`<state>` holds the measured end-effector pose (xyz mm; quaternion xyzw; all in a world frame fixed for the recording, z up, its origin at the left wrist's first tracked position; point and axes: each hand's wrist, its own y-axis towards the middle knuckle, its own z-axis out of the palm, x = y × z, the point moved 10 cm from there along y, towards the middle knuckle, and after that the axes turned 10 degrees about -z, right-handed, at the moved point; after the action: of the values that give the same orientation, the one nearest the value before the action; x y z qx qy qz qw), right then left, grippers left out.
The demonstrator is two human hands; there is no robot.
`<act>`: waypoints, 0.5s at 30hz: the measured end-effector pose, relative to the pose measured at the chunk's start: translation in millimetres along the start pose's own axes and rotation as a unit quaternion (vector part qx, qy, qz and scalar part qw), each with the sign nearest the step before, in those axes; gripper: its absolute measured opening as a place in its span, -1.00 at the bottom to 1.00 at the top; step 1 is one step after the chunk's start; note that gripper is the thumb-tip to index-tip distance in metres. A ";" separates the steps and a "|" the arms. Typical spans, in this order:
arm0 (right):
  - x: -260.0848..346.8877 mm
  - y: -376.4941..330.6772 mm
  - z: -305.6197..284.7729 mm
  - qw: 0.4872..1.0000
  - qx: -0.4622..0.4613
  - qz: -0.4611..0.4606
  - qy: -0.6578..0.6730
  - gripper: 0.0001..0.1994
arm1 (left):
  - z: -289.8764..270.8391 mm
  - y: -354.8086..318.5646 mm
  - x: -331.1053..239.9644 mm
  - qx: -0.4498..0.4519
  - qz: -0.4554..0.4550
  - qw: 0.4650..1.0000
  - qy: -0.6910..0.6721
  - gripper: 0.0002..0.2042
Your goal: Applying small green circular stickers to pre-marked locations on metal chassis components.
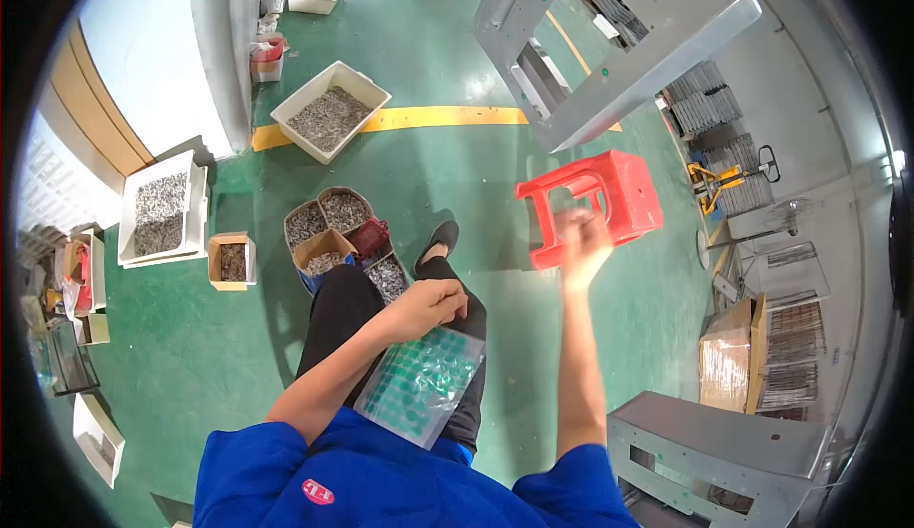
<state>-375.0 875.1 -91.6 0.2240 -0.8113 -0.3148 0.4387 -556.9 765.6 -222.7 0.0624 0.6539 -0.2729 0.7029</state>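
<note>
My left hand [426, 310] is over my lap with its fingers curled closed; whatever they may hold is hidden. Just below it, a clear sheet of round green stickers [419, 385] lies across my thighs, shiny with reflections. My right hand [583, 247] is stretched forward, smeared by motion, and its fingers cannot be made out. Behind it stands a red plastic stool [624, 195]. Farther up hangs or stands a large grey metal panel [657, 42] with rectangular cutouts and small green dots on its surface.
By my left leg sits a divided container of small metal parts [345, 209]. White bins [328, 114] and a small cardboard box [232, 261] of parts stand left. Another grey metal housing [714, 423] is at lower right, near a large carton [728, 357] and a yellow pallet jack [719, 185].
</note>
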 end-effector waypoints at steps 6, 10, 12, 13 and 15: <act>-145.6 123.6 -78.0 0.943 -0.222 0.163 0.185 -0.86 | 9.4 7.9 19.0 0.014 0.000 0.999 -0.032 -0.79; -154.3 161.9 -75.2 0.948 -0.223 0.148 0.173 -0.86 | 12.7 12.1 19.3 0.020 -0.020 0.999 -0.023 -0.78; -155.2 168.1 -68.5 0.952 -0.198 0.157 0.172 -0.86 | 13.0 14.0 20.5 0.021 -0.017 0.999 -0.027 -0.78; -156.4 163.5 -70.4 0.948 -0.213 0.158 0.176 -0.88 | 14.2 14.3 21.3 0.023 -0.015 0.999 -0.029 -0.78; -149.0 157.0 -69.6 0.948 -0.209 0.142 0.192 -0.90 | 11.3 12.3 19.5 0.016 -0.019 0.999 -0.033 -0.79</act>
<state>-252.6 1058.6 -36.6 0.0661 -0.6514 -0.3631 0.6630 -541.2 765.1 -243.1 0.0521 0.6268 -0.2984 0.7179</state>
